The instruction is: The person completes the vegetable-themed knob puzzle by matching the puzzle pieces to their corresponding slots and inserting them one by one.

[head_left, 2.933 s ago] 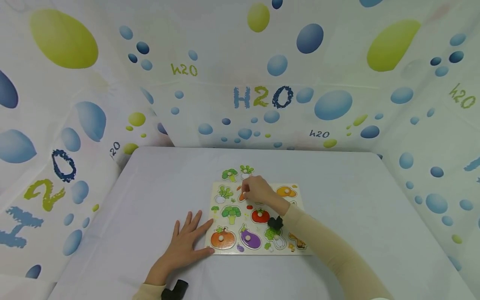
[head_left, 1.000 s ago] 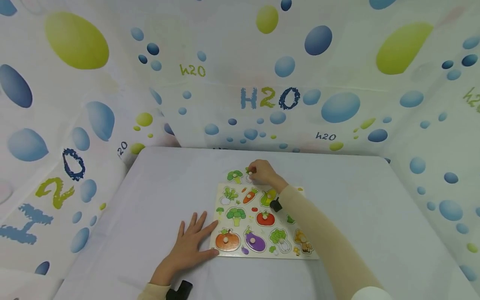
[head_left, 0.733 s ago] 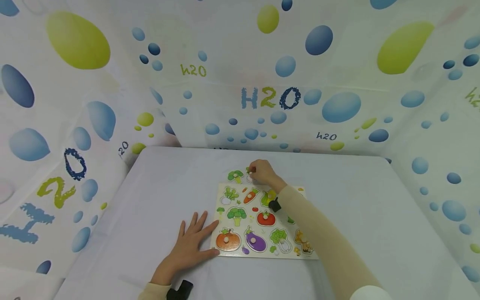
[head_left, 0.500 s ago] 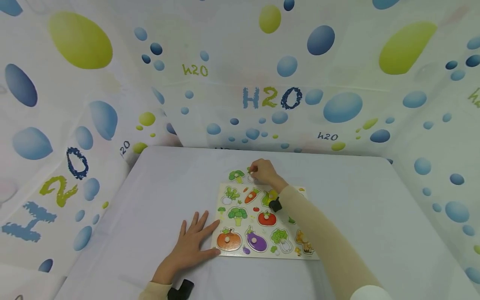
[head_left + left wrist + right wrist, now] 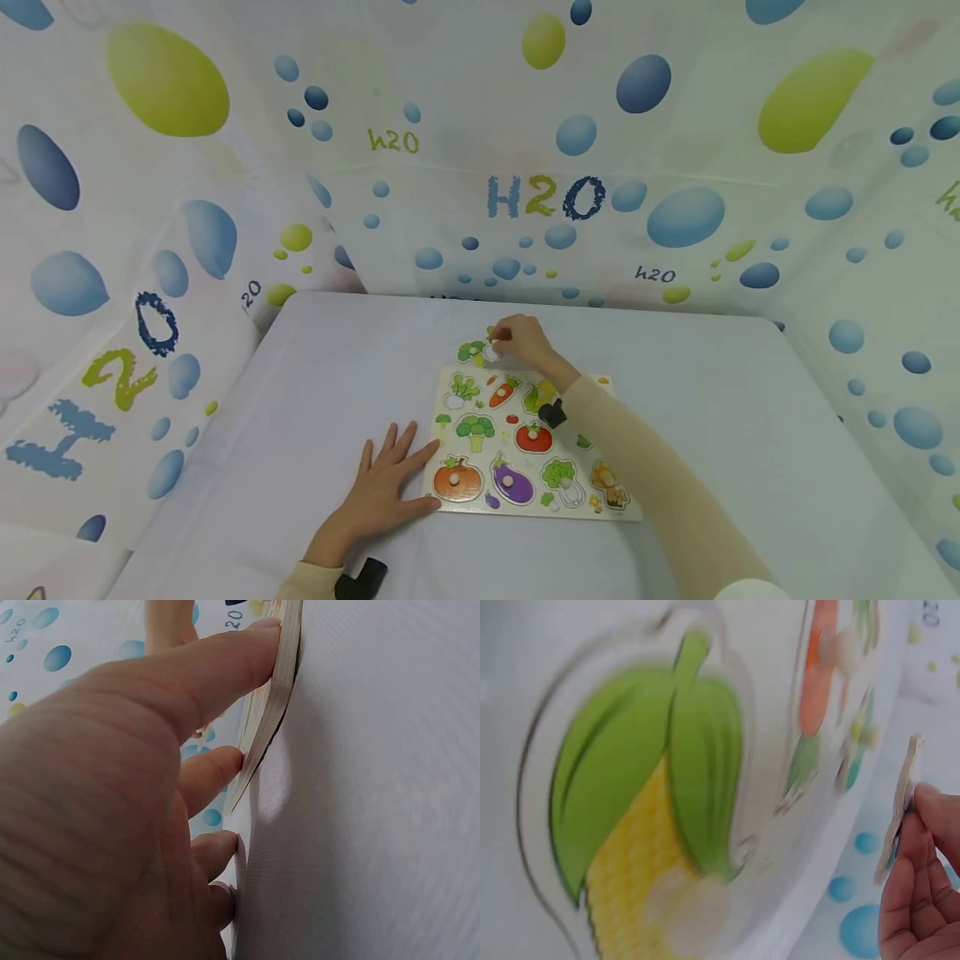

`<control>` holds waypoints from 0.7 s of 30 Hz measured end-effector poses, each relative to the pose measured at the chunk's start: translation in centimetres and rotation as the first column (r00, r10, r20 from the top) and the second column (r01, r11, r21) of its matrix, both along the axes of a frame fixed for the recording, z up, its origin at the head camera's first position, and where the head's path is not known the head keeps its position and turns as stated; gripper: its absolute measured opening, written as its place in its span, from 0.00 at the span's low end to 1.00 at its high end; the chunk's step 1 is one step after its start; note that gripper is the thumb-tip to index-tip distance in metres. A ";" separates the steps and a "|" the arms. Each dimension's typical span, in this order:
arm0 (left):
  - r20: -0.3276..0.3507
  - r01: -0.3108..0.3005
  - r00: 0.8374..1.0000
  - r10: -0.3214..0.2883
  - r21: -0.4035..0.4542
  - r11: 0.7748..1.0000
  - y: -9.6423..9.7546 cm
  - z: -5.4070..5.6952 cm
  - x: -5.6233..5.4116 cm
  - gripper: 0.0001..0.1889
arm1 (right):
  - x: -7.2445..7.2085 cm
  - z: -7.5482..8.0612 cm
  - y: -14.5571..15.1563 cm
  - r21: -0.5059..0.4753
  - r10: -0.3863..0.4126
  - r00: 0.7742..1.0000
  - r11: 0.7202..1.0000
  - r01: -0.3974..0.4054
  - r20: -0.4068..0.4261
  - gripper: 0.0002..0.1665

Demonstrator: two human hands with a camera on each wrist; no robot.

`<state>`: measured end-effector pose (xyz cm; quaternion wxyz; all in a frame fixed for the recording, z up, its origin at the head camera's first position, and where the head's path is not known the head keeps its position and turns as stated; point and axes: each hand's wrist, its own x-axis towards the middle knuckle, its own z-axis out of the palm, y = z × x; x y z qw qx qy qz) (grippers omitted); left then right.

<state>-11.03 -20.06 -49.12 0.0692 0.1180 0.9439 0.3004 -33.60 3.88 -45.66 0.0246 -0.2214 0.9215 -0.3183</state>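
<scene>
A white puzzle board [image 5: 525,509] with vegetable pictures lies on the table. Beyond its far edge my right hand [image 5: 527,342] pinches a white-and-green turnip puzzle piece [image 5: 491,353]. In the right wrist view that piece [image 5: 900,806] stands edge-on between thumb and fingers, raised from the tabletop. My left hand [image 5: 378,492] rests at the board's left side with fingers spread; its thumb and index finger touch the edge. A loose broccoli piece [image 5: 472,352] lies just left of the turnip. On the board, the turnip outline [image 5: 457,393] and broccoli outline [image 5: 475,429] show no knobs.
Knobbed pieces sit in the board, among them a pumpkin [image 5: 459,482], an eggplant [image 5: 513,483], a tomato [image 5: 533,437], a carrot [image 5: 503,392] and corn [image 5: 660,765]. A white cloth covers the table [image 5: 337,367]. My right forearm hides the board's right part.
My right hand has moved from the carrot to the turnip piece beyond the board, gripped it and shifted it slightly left towards the broccoli. My left hand stays at the board's edge.
</scene>
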 end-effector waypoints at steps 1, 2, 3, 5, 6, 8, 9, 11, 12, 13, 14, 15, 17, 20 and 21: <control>0.001 0.000 1.000 0.000 -0.001 1.000 0.0 0.0 0.0 0.42 | 0.3 0.1 -0.2 -0.001 0.017 1.000 1.000 -0.017 -0.001 0.05; 0.002 0.002 1.000 -0.002 -0.003 1.000 0.0 0.0 0.0 0.42 | 0.5 0.2 -0.5 -0.003 0.032 0.999 0.999 -0.032 -0.001 0.05; 0.003 0.003 1.000 -0.003 -0.007 1.000 -0.1 0.0 0.0 0.42 | 0.8 0.3 -0.7 -0.007 0.050 0.999 0.999 -0.050 -0.002 0.04; 0.005 0.005 1.000 -0.005 -0.008 1.000 -0.1 -0.1 0.0 0.42 | 1.6 0.5 -1.2 -0.008 0.085 0.996 0.996 -0.085 0.001 0.03; 0.003 0.006 1.000 -0.006 -0.005 1.000 -0.1 -0.1 0.0 0.42 | 1.9 0.5 -1.5 -0.008 0.102 0.995 0.995 -0.102 0.001 0.03; 0.001 0.009 1.000 -0.009 -0.001 1.000 -0.2 -0.1 0.0 0.42 | 2.8 0.7 -2.1 -0.007 0.124 0.992 0.992 -0.124 0.011 0.02; -0.001 0.010 1.000 -0.010 0.000 1.000 -0.2 -0.2 0.0 0.42 | 3.2 0.7 -2.3 -0.012 0.137 0.990 0.991 -0.137 0.015 0.02; -0.003 0.013 1.000 -0.013 0.000 1.000 -0.2 -0.2 0.0 0.42 | 4.0 0.9 -2.8 -0.007 0.152 0.988 0.988 -0.151 0.027 0.02; -0.004 0.015 1.000 -0.015 -0.002 1.000 -0.2 -0.3 0.0 0.42 | 4.4 0.9 -3.1 -0.006 0.160 0.987 0.987 -0.160 0.031 0.02; -0.006 0.016 1.000 -0.016 -0.002 1.000 -0.2 -0.3 0.0 0.42 | 4.8 0.9 -3.3 0.002 0.165 0.986 0.986 -0.165 0.039 0.02; -0.009 0.017 1.000 -0.017 -0.002 1.000 -0.2 -0.3 0.0 0.42 | 5.1 0.9 -3.6 0.010 0.174 0.984 0.985 -0.175 0.040 0.02; -0.014 0.017 1.000 -0.017 0.000 1.000 -0.3 -0.3 0.0 0.42 | 5.4 0.7 -3.8 0.024 0.184 0.982 0.982 -0.185 0.036 0.02; -0.023 0.017 1.000 -0.017 0.004 1.000 -0.3 -0.3 0.1 0.42 | 5.8 0.5 -4.2 0.057 0.199 0.980 0.978 -0.200 0.032 0.02; -0.031 0.019 0.999 -0.019 0.010 1.000 -0.3 -0.3 0.1 0.41 | 6.2 0.0 -4.7 0.095 0.206 0.978 0.974 -0.208 0.030 0.02; -0.031 0.021 0.999 -0.020 0.011 1.000 -0.3 -0.3 0.1 0.41 | 6.3 -0.2 -4.8 0.104 0.202 0.979 0.973 -0.205 0.036 0.02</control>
